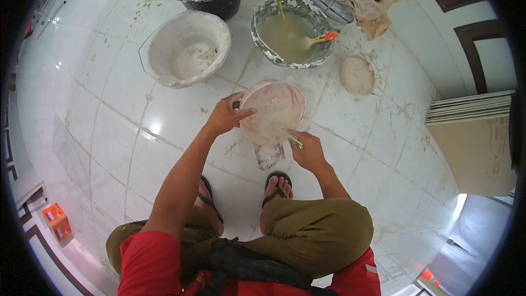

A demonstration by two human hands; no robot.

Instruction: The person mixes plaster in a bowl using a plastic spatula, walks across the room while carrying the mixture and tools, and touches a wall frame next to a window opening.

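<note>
White tiled floor (98,148) spreads beneath a round pink-stained pale bowl (298,107); the left grip (226,115), partly curled, clasps its rim, seemingly to steady it; the right grip (308,151), closed round a slim pale-green handle (296,141), angles it inward.

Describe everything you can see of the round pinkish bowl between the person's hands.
The pinkish bowl is round and looks like plastic, streaked and coated inside with whitish residue. Its open mouth faces up towards the camera. It sits in front of the feet, over the white tiled floor; whether it rests there or is held up is unclear. The left hand grips its left side; the right hand holds a thin stick at its lower right edge.
</note>
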